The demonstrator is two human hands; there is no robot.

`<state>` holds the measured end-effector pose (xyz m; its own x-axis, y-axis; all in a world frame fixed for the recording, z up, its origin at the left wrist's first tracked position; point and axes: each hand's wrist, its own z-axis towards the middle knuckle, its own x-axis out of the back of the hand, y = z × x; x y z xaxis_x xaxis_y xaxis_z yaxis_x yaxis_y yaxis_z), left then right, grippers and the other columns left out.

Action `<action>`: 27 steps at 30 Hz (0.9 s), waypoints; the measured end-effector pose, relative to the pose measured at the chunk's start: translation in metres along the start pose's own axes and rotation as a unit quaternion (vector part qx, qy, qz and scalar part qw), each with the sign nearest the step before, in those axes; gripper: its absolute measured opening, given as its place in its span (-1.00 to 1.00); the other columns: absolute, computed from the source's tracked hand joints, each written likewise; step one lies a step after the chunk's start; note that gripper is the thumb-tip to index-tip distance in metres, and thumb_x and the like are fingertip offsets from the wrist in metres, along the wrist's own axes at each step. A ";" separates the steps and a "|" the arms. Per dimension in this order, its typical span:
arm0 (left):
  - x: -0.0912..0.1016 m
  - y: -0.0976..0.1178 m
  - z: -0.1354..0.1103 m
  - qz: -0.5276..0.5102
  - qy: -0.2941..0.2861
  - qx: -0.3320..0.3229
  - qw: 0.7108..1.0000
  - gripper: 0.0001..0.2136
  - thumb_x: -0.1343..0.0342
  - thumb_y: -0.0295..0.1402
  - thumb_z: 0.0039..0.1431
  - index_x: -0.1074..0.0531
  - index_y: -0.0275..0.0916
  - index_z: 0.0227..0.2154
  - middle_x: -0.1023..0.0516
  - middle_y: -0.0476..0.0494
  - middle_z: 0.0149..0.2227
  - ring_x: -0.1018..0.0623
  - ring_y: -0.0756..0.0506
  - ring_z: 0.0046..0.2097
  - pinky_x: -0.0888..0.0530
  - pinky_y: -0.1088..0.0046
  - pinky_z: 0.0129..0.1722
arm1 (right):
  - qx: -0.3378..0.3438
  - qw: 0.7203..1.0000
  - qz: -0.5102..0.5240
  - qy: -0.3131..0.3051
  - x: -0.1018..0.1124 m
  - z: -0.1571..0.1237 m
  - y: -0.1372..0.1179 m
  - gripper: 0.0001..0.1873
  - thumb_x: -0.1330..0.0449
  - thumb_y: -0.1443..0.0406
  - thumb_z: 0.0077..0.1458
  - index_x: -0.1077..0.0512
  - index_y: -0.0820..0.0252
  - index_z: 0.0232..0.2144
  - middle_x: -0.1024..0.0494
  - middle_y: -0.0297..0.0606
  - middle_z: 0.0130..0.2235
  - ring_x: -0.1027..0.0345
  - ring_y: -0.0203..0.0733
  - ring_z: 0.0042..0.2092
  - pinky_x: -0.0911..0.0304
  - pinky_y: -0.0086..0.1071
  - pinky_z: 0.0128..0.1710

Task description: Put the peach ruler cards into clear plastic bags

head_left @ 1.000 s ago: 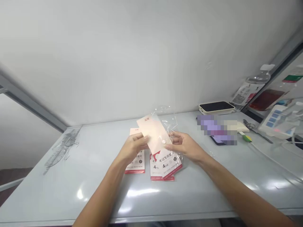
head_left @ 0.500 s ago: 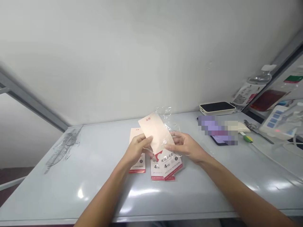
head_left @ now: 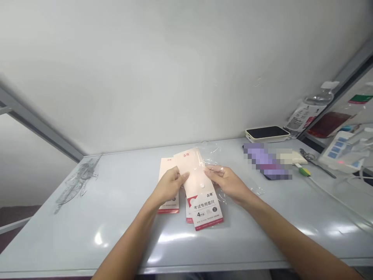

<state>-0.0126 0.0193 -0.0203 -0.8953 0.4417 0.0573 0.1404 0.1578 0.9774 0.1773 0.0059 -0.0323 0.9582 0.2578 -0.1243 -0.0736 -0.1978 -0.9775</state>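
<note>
In the head view, both our forearms come in from the near edge of the table (head_left: 116, 225) and meet over its middle, wrists low and elbows spread wide. Our left hand (head_left: 169, 186) is turned palm inward. Its thumb and curled fingers are pinched on the left edge of a long peach card (head_left: 201, 194) with a red-bordered printed label at its near end. Our right hand (head_left: 226, 182) faces it from the other side, fingers pointing left and closed at the card's right edge. There they hold the clear sleeve (head_left: 214, 152), whose crinkled film shows past the card toward the far edge. We cannot tell whether these fingers press the card itself or only the film.

The card lies nearly flat, just above the table or on it, with its plain end toward the far edge and a small white dot near its middle. The hands are apart, with the card's width between them.

A second card (head_left: 166, 166) lies flat under our left hand. A third card (head_left: 188, 212) peeks out beneath the held one.

Toward the far right corner lie a phone (head_left: 266, 133), a tilted bottle (head_left: 307, 109) and scissors (head_left: 313, 158). All of them are well apart from the hands.
</note>
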 end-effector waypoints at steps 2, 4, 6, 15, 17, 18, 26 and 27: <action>0.002 -0.001 0.001 0.019 0.012 0.003 1.000 -0.70 -0.04 -0.10 0.00 -0.34 -0.27 -0.38 -0.51 -0.12 -0.43 -0.51 -0.10 -0.37 -0.45 0.34 -0.35 | 0.009 1.000 -0.013 -0.005 0.001 0.002 0.003 -0.55 -0.13 0.05 -0.04 -0.40 0.22 -0.16 -0.55 -0.21 -0.35 -0.42 -0.14 -0.35 -0.32 -0.29 -0.33; 0.003 -0.005 0.002 0.054 0.062 -0.002 0.997 -0.72 -0.04 -0.10 0.00 -0.32 -0.25 -0.41 -0.48 -0.08 -0.48 -0.51 -0.10 -0.40 -0.45 0.35 -0.39 | 0.009 0.999 -0.030 0.004 0.002 0.003 0.004 -0.54 -0.13 0.06 -0.03 -0.40 0.23 -0.15 -0.55 -0.23 -0.39 -0.42 -0.13 -0.36 -0.32 -0.28 -0.33; 0.004 -0.008 0.004 0.086 0.111 -0.012 0.990 -0.72 -0.01 -0.09 0.02 -0.28 -0.23 -0.45 -0.44 -0.04 -0.52 -0.51 -0.09 -0.45 -0.45 0.37 -0.45 | 0.001 0.999 -0.039 0.026 0.004 0.003 0.004 -0.52 -0.14 0.08 -0.03 -0.36 0.23 -0.09 -0.55 -0.23 -0.39 -0.43 -0.11 -0.33 -0.32 -0.28 -0.30; 0.006 0.005 -0.003 0.063 0.011 -0.036 0.997 -0.71 0.07 -0.15 0.10 -0.35 -0.24 -0.24 -0.45 -0.17 -0.24 -0.51 -0.07 -0.37 -0.50 0.35 -0.40 | 0.027 0.999 -0.020 0.032 0.002 0.001 -0.001 -0.51 -0.08 0.08 0.03 -0.31 0.18 -0.03 -0.49 -0.31 -0.46 -0.33 -0.25 -0.44 -0.25 -0.38 -0.43; 0.007 0.006 -0.004 0.062 0.008 -0.031 0.998 -0.70 0.06 -0.15 0.10 -0.35 -0.23 -0.22 -0.46 -0.17 -0.23 -0.52 -0.08 -0.36 -0.50 0.32 -0.37 | 0.045 0.998 -0.026 0.030 0.002 0.001 0.000 -0.54 -0.06 0.07 0.04 -0.36 0.20 -0.08 -0.45 -0.34 -0.51 -0.27 -0.30 -0.49 -0.20 -0.41 -0.48; 0.008 0.006 -0.004 0.062 0.010 -0.028 0.998 -0.70 0.06 -0.15 0.10 -0.35 -0.23 -0.22 -0.46 -0.17 -0.24 -0.52 -0.09 -0.36 -0.50 0.31 -0.36 | 0.050 0.998 -0.028 0.028 0.001 0.001 0.001 -0.55 -0.05 0.06 0.05 -0.37 0.20 -0.09 -0.43 -0.35 -0.52 -0.26 -0.31 -0.50 -0.19 -0.42 -0.48; 0.008 0.003 -0.003 0.076 0.052 0.008 0.996 -0.73 0.05 -0.12 0.08 -0.30 -0.25 -0.44 -0.46 -0.09 -0.35 -0.53 -0.07 -0.43 -0.49 0.34 -0.41 | 0.064 0.993 -0.048 0.081 -0.002 0.001 0.007 -0.48 -0.06 0.04 0.02 -0.33 0.19 -0.02 -0.44 -0.35 -0.51 -0.25 -0.33 -0.53 -0.23 -0.42 -0.51; 0.007 0.002 -0.003 0.077 0.063 0.012 0.995 -0.73 0.04 -0.11 0.07 -0.28 -0.25 -0.47 -0.45 -0.08 -0.37 -0.53 -0.07 -0.45 -0.48 0.36 -0.44 | 0.068 0.993 -0.045 0.090 -0.003 0.001 0.008 -0.47 -0.06 0.04 0.01 -0.33 0.19 -0.02 -0.44 -0.35 -0.52 -0.25 -0.33 -0.54 -0.24 -0.42 -0.52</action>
<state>-0.0198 0.0198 -0.0174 -0.9084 0.3477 0.2323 0.2883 0.1185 0.9502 0.1738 0.0051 -0.0399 0.9956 0.0923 -0.0144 -0.0099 -0.0490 -0.9988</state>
